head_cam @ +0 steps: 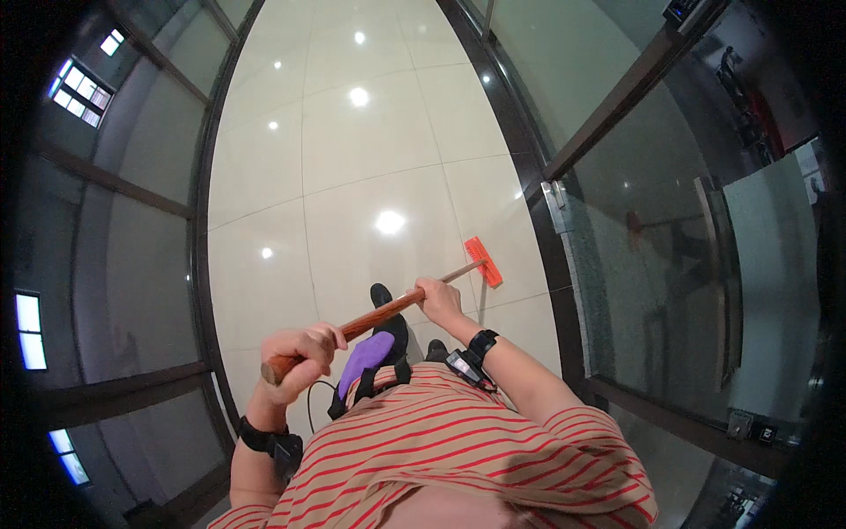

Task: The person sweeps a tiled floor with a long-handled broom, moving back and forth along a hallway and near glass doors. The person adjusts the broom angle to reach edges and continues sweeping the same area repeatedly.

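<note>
A broom with a brown wooden handle [383, 316] slants across in front of my body. Its flat orange plastic head [484, 262] lies low over the tiles to the right, near the dark floor border; I cannot tell whether it touches the floor. My left hand [301, 354] is wrapped around the handle close to its top end. Further down the shaft, my right hand [439, 301] grips it too. Below the handle, a purple cloth [363, 362] hangs at my waist, partly over my leg.
Glossy cream floor tiles [370, 149] run ahead between dark borders. Framed glass panels [149, 264] line the left side. A glass door [641, 284] with a metal hinge fitting [556, 206] stands on the right. My dark shoe [380, 295] shows beneath the handle.
</note>
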The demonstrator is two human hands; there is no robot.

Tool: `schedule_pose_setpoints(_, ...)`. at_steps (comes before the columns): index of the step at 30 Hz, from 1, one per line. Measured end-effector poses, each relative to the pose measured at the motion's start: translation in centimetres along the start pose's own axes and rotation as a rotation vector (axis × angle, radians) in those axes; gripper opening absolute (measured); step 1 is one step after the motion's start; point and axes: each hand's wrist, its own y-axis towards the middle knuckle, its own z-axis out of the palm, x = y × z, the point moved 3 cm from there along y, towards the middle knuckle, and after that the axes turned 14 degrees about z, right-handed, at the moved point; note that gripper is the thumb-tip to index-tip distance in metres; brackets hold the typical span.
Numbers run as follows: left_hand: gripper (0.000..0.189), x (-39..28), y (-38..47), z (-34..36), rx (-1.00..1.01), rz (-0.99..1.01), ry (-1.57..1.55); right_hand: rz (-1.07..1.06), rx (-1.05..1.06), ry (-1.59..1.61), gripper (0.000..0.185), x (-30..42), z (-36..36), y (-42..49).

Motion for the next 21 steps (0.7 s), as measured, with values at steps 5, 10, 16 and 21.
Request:
schedule_pose_setpoints(5,0.022,0.6,2.3,-6.1,0.149,-0.022,0.126,0.091,-0.038,0.044,0.013,3.2,3.5,5.6)
schedule_pose_setpoints(10,0.016,-1.1,3.0,-14.0,0.092,0.056,0.272,-0.016,0.069,0.078,0.011,12.2,7.4,10.8)
schedule_pose_setpoints(16,0.02,3.2,6.0,-19.7,-0.04,0.104,0.181,-0.025,0.095,0.013,0.013,15.3,5.7,16.0)
schedule_pose_setpoints(21,0.028,8.1,9.5,-20.3,-0.109,0.04,0.133,0.11,0.026,-0.047,0.013,12.0,5.1,21.2)
